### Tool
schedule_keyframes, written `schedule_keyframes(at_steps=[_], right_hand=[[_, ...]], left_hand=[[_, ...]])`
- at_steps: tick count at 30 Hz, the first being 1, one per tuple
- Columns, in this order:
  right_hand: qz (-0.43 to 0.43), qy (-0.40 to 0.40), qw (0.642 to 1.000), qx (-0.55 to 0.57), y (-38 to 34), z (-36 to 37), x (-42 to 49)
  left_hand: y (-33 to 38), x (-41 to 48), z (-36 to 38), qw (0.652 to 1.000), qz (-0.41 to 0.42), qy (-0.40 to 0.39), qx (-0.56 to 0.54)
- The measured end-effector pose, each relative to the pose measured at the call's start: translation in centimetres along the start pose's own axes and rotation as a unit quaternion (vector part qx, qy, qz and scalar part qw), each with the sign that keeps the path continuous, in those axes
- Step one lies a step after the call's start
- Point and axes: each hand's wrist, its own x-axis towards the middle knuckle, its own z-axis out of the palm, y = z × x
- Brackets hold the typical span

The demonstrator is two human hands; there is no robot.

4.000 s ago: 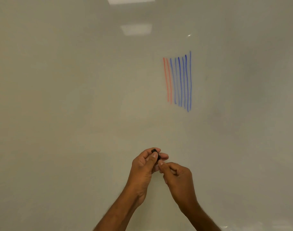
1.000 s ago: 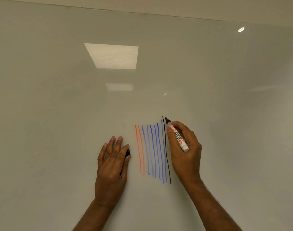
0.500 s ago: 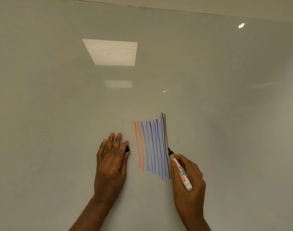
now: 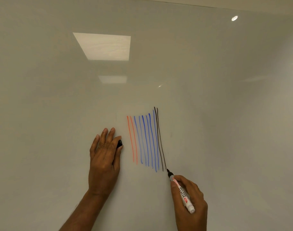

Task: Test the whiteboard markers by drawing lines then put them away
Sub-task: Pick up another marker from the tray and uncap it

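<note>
Glossy whiteboard (image 4: 59, 114) carries red, blue and black lines (image 4: 145, 140); right hand (image 4: 198, 197) grips the marker (image 4: 182, 194) at their foot, left hand (image 4: 104, 160) lies flat, pinching the cap (image 4: 120, 143).

The whiteboard (image 4: 225, 114) carried orange, blue and black lines (image 4: 146, 142). The left hand (image 4: 104, 157) lay flat beside them, pinching a cap (image 4: 120, 144).

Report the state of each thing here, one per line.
marker: uncapped, tip at the rightmost black line's lower end.
cap: off the marker, pinched in the left hand.
left hand: fingers straight against the whiteboard.
right hand: grips the marker.
whiteboard: marked with orange, blue and black lines.
</note>
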Motion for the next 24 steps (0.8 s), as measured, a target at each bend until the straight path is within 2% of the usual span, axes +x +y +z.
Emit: schedule_keyframes(at_steps=[1, 2, 3, 5, 8, 10, 12, 14, 16, 17, 18, 19, 24], right_hand=[[-0.022, -0.004, 1.0, -0.018, -0.4, 0.2, 0.6], [-0.029, -0.048, 0.998, -0.029, -1.0, 0.0, 0.7], [0.019, 0.007, 1.0, -0.012, -2.2, 0.2, 1.6], [0.047, 0.101, 0.991, 0.08, -4.5, 0.8, 1.5], [0.062, 0.046, 0.987, 0.142, -7.9, 1.9, 1.0], [0.081, -0.004, 0.983, 0.167, -8.8, 2.6, 0.7], [0.099, -0.05, 0.973, 0.203, -9.3, 3.6, -0.1], [0.116, -0.078, 0.968, 0.207, -9.6, 4.7, -0.8], [0.127, -0.088, 0.969, 0.195, -10.1, 5.8, -1.4], [0.132, -0.09, 0.969, 0.189, -10.3, 6.3, -1.7], [0.137, -0.091, 0.968, 0.188, -10.2, 6.7, -2.1], [0.146, -0.094, 0.966, 0.189, -10.4, 7.1, -2.4], [0.164, -0.09, 0.961, 0.204, -10.8, 8.7, -3.7]], left_hand=[[0.1, 0.0, -0.1, 1.0, -0.008, -0.004, -0.012], [0.1, 0.0, -0.2, 0.999, -0.019, -0.008, -0.029], [0.3, 0.0, -0.5, 0.998, -0.037, -0.013, -0.053], [1.1, -0.4, -1.4, 0.988, -0.099, -0.014, -0.115], [3.8, -1.0, -3.9, 0.942, -0.244, 0.014, -0.232], [5.5, -1.2, -5.8, 0.89, -0.337, 0.037, -0.305], [6.3, -1.3, -7.1, 0.807, -0.444, 0.047, -0.386], [6.3, -1.3, -8.2, 0.674, -0.545, 0.038, -0.497], [6.3, -1.4, -9.5, 0.537, -0.606, 0.031, -0.586], [6.4, -1.6, -10.2, 0.49, -0.621, 0.027, -0.611], [6.5, -1.8, -10.8, 0.463, -0.627, 0.023, -0.627], [6.5, -2.0, -11.3, 0.449, -0.629, 0.019, -0.634], [6.9, -3.1, -13.3, 0.447, -0.639, -0.01, -0.626]])
